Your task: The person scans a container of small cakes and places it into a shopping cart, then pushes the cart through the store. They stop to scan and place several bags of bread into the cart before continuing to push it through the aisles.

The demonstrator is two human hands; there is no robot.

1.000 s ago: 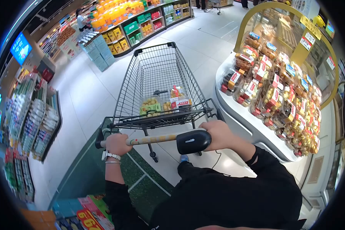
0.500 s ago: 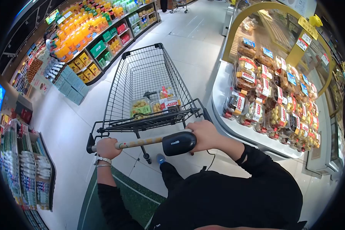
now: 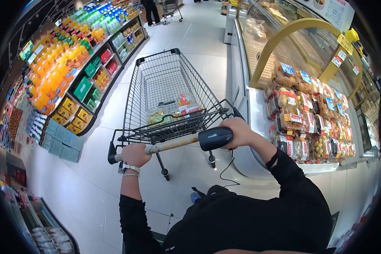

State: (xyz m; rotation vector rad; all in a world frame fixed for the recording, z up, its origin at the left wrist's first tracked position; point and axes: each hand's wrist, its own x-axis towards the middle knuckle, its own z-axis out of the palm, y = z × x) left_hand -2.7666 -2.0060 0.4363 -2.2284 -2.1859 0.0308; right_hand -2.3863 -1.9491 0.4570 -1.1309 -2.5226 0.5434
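Observation:
A dark wire shopping cart stands in front of me, its patterned handlebar running between my hands. My left hand is wrapped round the bar's left end, with a watch and a bracelet at the wrist. Round the right end closes my right hand, beside a black plastic unit fixed on the bar. At the near end of the basket lie clear food boxes: one with a green label on the left, and red-labelled packs to its right.
To the right, a bakery counter carries stacked clear boxes beneath a gold arch. On the left stands a shelf of orange juice bottles, with pale blue cartons on the floor. Farther up the aisle are a person and another cart.
The cart and I have moved forward along the aisle; the juice shelf and bakery counter appear nearer. Both hands have kept their hold, shifting slightly right in view.

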